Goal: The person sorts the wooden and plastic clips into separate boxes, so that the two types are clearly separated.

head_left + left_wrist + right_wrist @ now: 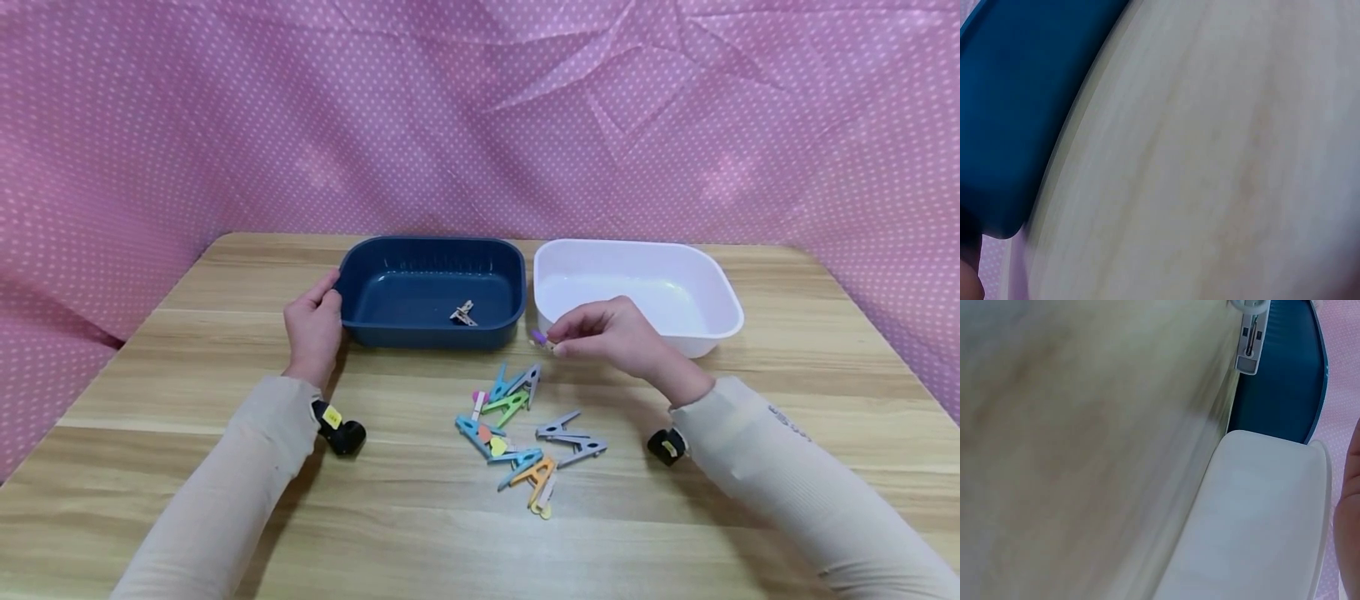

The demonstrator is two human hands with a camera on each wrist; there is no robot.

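Observation:
My left hand [313,331] holds the left end of a dark blue plastic bin [420,336], thumb and index finger at its rim. Inside the bin lie small wooden clothespins [464,314]. With thumb and fingertips, my right hand [611,337] pinches a small clothespin with a purple piece [538,337], in front of the white bin [712,343]. Below, on the table, lies a loose group of larger plastic clothespins, among them blue [472,435], green [508,406], grey [581,450] and orange [537,475]. Small decorated clothespins [478,405] are mixed in.
The two bins stand side by side at the back of the wooden table [187,400]. Behind it hangs a pink dotted cloth [450,125]. In the right wrist view a grey clothespin [1250,340] appears in front of the blue bin.

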